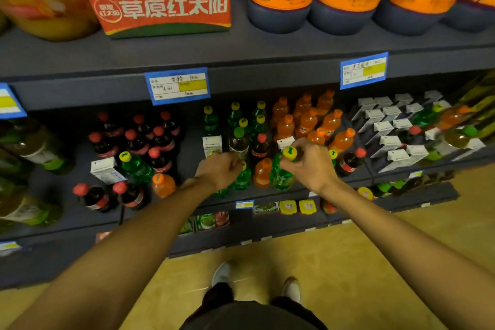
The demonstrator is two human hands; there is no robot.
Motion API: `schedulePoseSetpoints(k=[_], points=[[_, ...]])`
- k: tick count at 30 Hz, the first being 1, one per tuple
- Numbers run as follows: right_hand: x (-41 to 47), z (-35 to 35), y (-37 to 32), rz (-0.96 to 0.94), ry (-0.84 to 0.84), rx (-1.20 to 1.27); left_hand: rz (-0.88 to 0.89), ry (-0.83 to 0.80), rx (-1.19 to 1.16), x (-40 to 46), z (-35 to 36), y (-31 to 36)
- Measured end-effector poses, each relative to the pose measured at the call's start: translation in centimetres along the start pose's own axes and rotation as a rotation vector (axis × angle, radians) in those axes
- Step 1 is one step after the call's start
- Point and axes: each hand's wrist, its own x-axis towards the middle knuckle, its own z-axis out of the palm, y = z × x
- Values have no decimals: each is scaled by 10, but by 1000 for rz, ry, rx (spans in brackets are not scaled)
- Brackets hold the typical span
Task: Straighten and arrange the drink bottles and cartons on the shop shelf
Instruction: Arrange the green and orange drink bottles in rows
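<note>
From the head camera, both hands reach into the front row of the middle shelf, where the drinks stand mixed rather than sorted by kind. The right hand curls its fingers round the neck of a green bottle with a yellow cap, just under the cap; a grip that high probably serves to lift or turn it upright into line. The left hand is closed over another green bottle, though its top is hidden beneath the knuckles (so how it is pinched is unclear). Between the two stands an orange drink bottle, a stray among greens. The bottles look like smooth, glossy plastic with ribbed screw caps. Further back, cola bottles with red caps cluster at left, and white cartons, flat-sided and matte, stand in rows at right, with loose bottles lying among them.
</note>
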Motion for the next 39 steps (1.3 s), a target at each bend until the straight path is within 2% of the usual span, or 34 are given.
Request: schedulePoseSetpoints(k=[5, 12, 20, 26, 33, 39], points=[[6, -13, 14, -63, -48, -3, -72, 29, 38, 6, 3, 13], [10, -12, 26, -74, -31, 4, -132, 117, 5, 48, 3, 30], [19, 0, 22, -56, -13, 3, -171, 45, 74, 95, 18, 21], [26, 3, 18, -80, -22, -23, -201, 92, 15, 111, 31, 17], [27, -2, 22, -111, 26, 16, -146, 116, -31, 109, 26, 22], [32, -7, 24, -121, 32, 46, -42, 265, 6, 71, 3, 21]])
